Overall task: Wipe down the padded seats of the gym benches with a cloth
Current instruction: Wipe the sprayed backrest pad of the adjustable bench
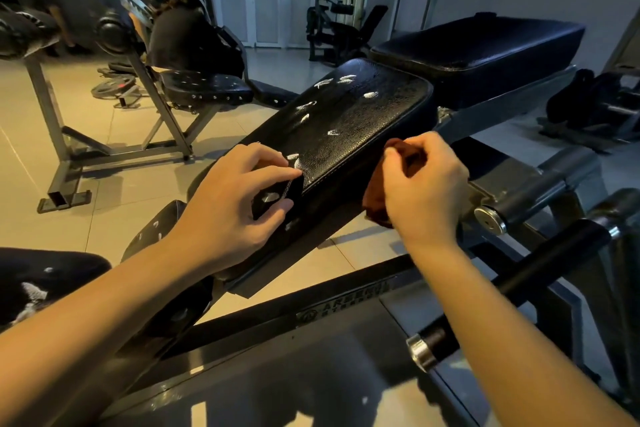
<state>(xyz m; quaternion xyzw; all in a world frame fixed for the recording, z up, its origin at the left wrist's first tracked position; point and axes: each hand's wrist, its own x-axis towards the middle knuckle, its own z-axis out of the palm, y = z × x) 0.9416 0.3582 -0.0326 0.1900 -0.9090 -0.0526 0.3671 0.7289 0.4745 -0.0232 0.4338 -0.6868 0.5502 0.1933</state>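
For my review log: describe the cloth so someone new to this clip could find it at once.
Start at the nearest black padded seat, the tilted one flecked with white scuffs in mid-frame. At its right edge the right hand grips a bunched cloth. It alone is rust-brown and soft; everything around it is black or grey.

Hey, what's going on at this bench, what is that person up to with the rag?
A person is working at a gym bench with a black padded seat. The right hand holds a bunched reddish-brown cloth against the seat's right edge, while the left hand grips the pad's near left corner. White scuff-like marks dot the seat's top. The cloth is not yet on that top surface.
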